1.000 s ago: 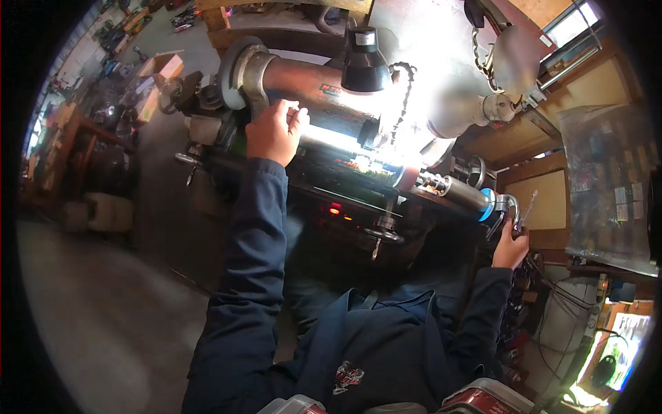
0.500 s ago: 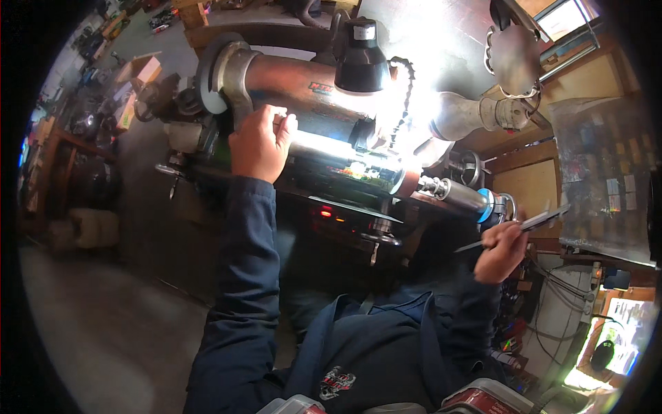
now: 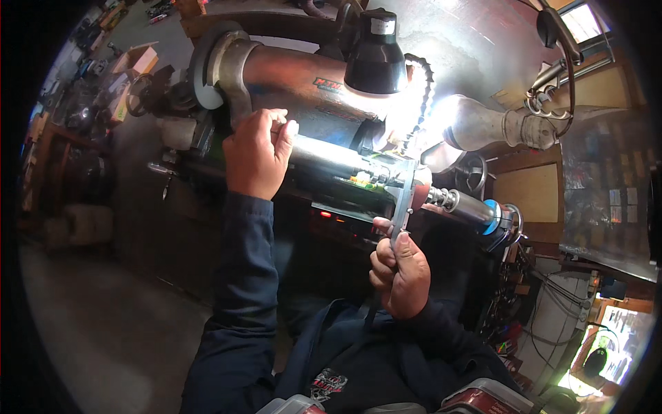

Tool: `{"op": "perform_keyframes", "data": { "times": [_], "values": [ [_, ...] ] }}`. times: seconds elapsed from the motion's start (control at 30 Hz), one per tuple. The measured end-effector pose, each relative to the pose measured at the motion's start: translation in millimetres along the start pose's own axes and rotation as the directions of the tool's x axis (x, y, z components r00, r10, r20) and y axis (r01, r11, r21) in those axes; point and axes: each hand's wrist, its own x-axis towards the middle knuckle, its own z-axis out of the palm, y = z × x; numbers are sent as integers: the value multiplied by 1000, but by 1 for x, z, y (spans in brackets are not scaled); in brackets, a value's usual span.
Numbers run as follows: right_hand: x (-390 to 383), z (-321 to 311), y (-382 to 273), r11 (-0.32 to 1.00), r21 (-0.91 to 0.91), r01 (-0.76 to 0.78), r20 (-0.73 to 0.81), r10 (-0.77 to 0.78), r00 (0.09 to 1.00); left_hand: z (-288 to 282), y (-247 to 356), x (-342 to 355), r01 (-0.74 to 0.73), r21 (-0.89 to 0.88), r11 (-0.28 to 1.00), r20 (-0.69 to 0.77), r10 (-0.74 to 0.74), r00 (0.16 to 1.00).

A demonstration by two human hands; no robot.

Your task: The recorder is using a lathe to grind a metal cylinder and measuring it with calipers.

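Observation:
My right hand (image 3: 400, 272) grips a metal caliper (image 3: 403, 205), held upright. The caliper's upper end overlaps the brightly lit shaft beside a reddish round collar (image 3: 421, 193); whether the jaws touch metal I cannot tell. Farther left, my left hand (image 3: 256, 153) is closed in a pinch at the left part of a shiny metal cylinder (image 3: 324, 153) on the machine. Anything between those fingertips is hidden.
A black lamp (image 3: 376, 58) shines over the machine, next to a segmented flexible hose (image 3: 429, 86). Behind lies a large worn orange-grey housing (image 3: 296, 72). A steel spindle (image 3: 470, 205) with a blue ring (image 3: 492, 217) extends right. A handwheel (image 3: 472, 171) stands behind it.
My right hand has swung left from the far right, bringing the caliper over the shaft and turning it upright. My left hand keeps its pinch at the cylinder. The view has shifted slightly.

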Motion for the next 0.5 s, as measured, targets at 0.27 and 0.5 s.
{"op": "perform_keyframes", "data": {
  "times": [0.27, 0.5],
  "values": [
    [11, 1, 5, 998, 26, -49, -55, 50, 997, -5, 0, 0, -109, -30, 994, -7, 109, 994],
    [10, 0, 11, 1000, -5, -17, -65, 16, 998, -2, -6, -4, -26, -13, 1000, 4, 26, 1000]
  ]
}}
